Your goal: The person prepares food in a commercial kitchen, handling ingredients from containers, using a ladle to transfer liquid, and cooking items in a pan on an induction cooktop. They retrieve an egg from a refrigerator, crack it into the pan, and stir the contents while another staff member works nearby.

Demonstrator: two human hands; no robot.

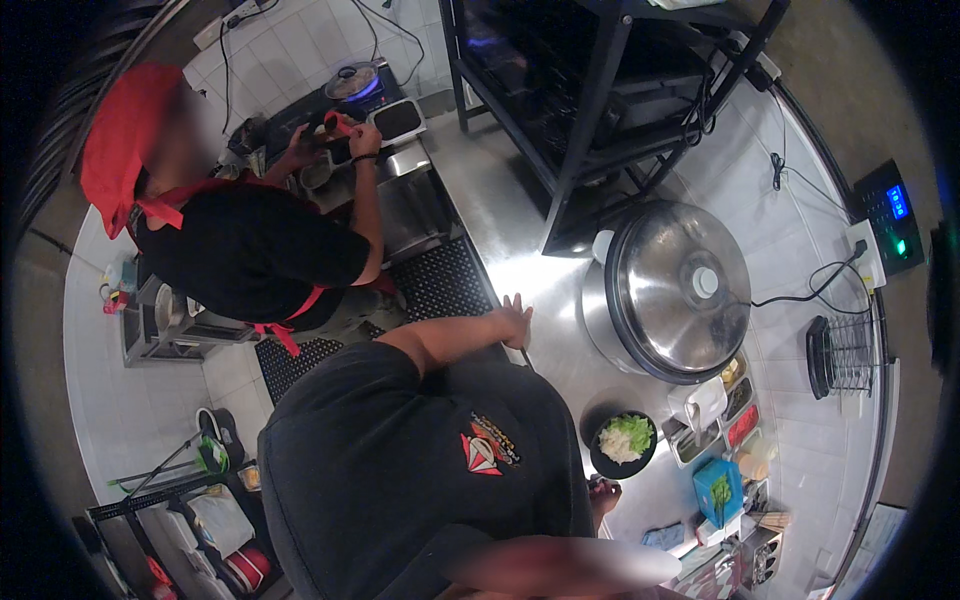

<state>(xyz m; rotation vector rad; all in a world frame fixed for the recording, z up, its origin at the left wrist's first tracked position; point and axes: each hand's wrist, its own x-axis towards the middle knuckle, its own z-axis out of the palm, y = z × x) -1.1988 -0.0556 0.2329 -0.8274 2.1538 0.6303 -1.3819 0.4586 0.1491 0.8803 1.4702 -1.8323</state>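
Note:
My left hand rests on the edge of the steel counter, fingers spread and nothing in it. Partly hidden by my dark shirt, my right hand is at the counter's near edge, just below a black bowl. Its fingers look curled; whether they hold anything cannot be told. White shredded food and green lettuce lie side by side in the bowl. A large steel cooker with a domed lid stands beyond my left hand.
Steel food pans, a blue container of greens and a folded blue cloth are at the right. A black metal rack stands on the counter. At the left, a co-worker handles a red object near a lidded pan.

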